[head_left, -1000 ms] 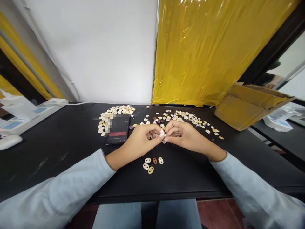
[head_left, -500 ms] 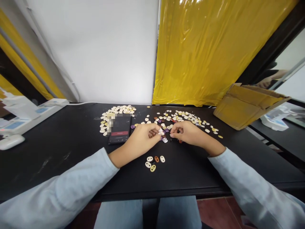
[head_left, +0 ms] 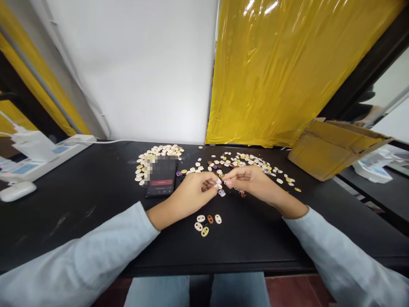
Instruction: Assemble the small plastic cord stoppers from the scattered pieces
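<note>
My left hand point(head_left: 198, 186) is closed in a pinch on a small white oval button point(head_left: 219, 184). Close to its fingertips, the thumb and forefinger of my right hand point(head_left: 249, 181) press together on a tiny pale piece whose kind I cannot make out. Below both hands lies a small group of two-hole oval buttons point(head_left: 198, 226): white ones, a brown button point(head_left: 210, 219), a black one and a yellow-green button point(head_left: 205, 231). Purple, brown and white buttons point(head_left: 221, 193) lie just under my fingertips, partly hidden by them.
A phone point(head_left: 161, 179) lies left of my hands, beside a heap of pale buttons point(head_left: 166, 150). Another heap point(head_left: 252, 160) spreads behind my right hand. A cardboard box point(head_left: 329, 149) stands at the right, a power strip point(head_left: 57, 155) and white case point(head_left: 17, 191) at the left.
My right hand has moved left, so its fingertips are now nearly at those of my left hand. The left hand keeps its pinch. The view has shifted slightly.
</note>
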`<state>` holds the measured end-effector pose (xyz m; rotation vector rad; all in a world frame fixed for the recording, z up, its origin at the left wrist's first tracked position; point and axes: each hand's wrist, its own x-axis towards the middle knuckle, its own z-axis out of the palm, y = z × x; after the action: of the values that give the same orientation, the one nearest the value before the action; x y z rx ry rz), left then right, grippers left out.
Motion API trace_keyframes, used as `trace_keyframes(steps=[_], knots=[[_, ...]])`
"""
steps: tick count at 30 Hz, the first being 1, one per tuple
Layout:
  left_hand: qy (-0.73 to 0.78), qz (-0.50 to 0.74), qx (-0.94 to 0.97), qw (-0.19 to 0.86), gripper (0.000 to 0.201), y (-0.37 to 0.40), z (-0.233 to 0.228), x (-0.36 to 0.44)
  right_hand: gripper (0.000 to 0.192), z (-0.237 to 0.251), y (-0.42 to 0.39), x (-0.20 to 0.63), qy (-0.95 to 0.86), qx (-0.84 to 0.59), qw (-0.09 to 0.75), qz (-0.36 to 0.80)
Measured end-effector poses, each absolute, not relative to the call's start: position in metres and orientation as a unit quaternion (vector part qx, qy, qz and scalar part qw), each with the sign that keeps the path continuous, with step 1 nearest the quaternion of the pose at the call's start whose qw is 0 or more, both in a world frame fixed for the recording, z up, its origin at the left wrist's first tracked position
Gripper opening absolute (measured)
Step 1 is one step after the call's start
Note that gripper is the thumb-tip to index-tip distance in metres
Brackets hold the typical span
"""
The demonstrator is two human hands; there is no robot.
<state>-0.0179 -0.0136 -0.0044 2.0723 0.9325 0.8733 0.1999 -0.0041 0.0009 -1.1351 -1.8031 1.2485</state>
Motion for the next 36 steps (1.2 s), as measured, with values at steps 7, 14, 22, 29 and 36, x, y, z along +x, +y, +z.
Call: trace_keyframes(steps=[7,14,22,29,36], knots=[[0.352,0.344,0.815,0.306,0.014,-0.014,-0.003,-0.018,0.024,-0.004,-0.004,0.198,-0.668,-0.405,0.346,0.519],[0.358,0.350,0.802,0.325,0.013,-0.011,-0.005,-0.017,0.026,0.002,-0.005,0.192,-0.663,-0.410,0.356,0.515],[0.360,0.359,0.764,0.397,0.013,-0.012,-0.009,-0.016,0.019,-0.002,-0.007,0.190,-0.629,-0.407,0.374,0.547],[0.373,0.389,0.756,0.371,0.008,-0.013,-0.009,-0.013,0.019,0.000,-0.011,0.185,-0.580,-0.429,0.389,0.573],[0.364,0.439,0.704,0.423,0.006,-0.013,-0.010,-0.011,0.027,-0.003,-0.012,0.177,-0.569,-0.397,0.437,0.572]])
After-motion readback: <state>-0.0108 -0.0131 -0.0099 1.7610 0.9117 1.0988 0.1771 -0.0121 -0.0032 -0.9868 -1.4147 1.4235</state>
